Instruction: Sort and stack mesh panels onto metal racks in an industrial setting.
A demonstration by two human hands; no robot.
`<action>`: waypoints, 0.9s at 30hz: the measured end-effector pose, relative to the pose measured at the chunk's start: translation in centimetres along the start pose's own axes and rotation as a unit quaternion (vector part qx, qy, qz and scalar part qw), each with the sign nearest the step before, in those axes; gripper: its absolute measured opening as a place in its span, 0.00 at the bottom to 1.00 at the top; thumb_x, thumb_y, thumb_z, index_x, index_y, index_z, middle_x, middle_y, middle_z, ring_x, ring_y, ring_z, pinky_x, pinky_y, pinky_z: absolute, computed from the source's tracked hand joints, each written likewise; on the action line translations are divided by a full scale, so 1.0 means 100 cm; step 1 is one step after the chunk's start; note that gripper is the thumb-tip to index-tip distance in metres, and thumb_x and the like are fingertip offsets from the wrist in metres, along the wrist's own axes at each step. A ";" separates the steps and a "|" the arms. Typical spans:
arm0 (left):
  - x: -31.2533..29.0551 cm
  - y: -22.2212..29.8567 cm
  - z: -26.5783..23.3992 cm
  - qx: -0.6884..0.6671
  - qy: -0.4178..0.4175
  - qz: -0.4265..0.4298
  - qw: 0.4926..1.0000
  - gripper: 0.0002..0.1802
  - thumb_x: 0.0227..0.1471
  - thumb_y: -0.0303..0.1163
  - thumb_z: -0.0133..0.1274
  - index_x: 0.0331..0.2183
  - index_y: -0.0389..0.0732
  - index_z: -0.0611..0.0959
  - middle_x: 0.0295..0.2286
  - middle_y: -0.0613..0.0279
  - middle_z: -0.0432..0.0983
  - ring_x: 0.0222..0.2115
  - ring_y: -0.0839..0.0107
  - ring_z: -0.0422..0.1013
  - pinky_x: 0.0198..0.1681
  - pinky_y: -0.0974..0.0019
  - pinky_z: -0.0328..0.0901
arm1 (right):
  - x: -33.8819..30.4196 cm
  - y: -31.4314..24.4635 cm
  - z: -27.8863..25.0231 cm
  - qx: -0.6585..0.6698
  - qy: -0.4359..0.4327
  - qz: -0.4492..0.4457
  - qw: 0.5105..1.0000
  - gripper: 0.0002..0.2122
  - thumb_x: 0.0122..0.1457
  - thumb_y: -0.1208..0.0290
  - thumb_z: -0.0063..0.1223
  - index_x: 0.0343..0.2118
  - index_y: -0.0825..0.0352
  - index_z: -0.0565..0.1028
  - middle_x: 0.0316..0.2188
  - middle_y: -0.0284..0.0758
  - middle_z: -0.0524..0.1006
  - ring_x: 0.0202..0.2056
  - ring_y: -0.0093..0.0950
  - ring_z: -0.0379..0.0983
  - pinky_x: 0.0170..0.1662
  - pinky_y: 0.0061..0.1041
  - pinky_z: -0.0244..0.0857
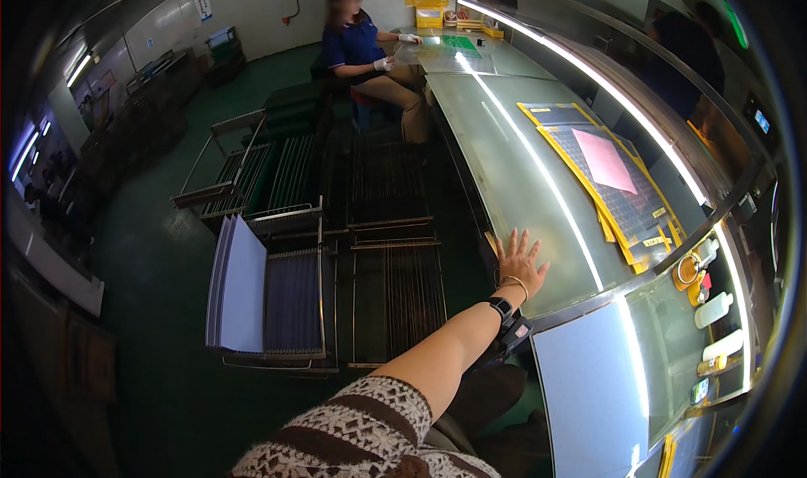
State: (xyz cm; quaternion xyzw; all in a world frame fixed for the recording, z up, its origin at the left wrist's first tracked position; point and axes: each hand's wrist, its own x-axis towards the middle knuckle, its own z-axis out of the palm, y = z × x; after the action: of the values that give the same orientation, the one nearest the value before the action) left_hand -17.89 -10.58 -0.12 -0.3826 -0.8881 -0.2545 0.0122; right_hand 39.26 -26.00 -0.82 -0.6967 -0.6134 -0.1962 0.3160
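The glossy bench [496,154] carries yellow-edged film sheets [646,217] along its right side and a green sheet [458,47] at its far end. Nearer, 1 pale blue panel [588,377] lies flat.

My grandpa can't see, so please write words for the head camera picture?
A bare left hand is spread open at the edge of a long, shiny, pale-green worktop. On it, a pink rectangular sheet lies on dark, yellow-edged flat panels; a co-worker in a dark-blue shirt sits farther along. Metal racks stand left, one holding pale-blue boards.
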 end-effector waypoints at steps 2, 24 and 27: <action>0.000 0.002 -0.001 0.001 -0.004 0.000 1.000 0.31 0.49 0.52 0.42 0.54 0.53 0.64 0.58 0.61 0.48 0.60 0.60 0.37 0.59 0.45 0.28 | 0.000 0.001 0.000 0.004 0.000 -0.003 1.000 0.10 0.56 0.67 0.46 0.26 0.69 0.73 0.23 0.43 0.73 0.26 0.40 0.69 0.30 0.33 0.63; 0.000 -0.001 0.001 0.014 0.015 0.001 1.000 0.30 0.49 0.52 0.42 0.53 0.53 0.66 0.58 0.60 0.49 0.60 0.60 0.39 0.59 0.45 0.32 | 0.001 -0.001 -0.003 0.019 -0.022 -0.014 0.999 0.09 0.55 0.68 0.47 0.28 0.69 0.73 0.25 0.44 0.74 0.28 0.42 0.69 0.33 0.35 0.63; 0.000 0.002 0.001 0.010 0.016 0.001 1.000 0.30 0.49 0.52 0.43 0.53 0.53 0.66 0.58 0.60 0.49 0.60 0.60 0.39 0.59 0.45 0.32 | 0.001 0.006 0.000 0.007 -0.016 -0.015 1.000 0.09 0.56 0.68 0.46 0.28 0.69 0.73 0.25 0.44 0.74 0.28 0.42 0.69 0.33 0.35 0.63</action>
State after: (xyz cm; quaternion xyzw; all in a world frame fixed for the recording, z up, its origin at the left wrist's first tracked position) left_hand -17.77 -10.41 -0.16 -0.3797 -0.8897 -0.2516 0.0301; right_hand 39.91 -25.96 -0.90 -0.6884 -0.6300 -0.1859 0.3077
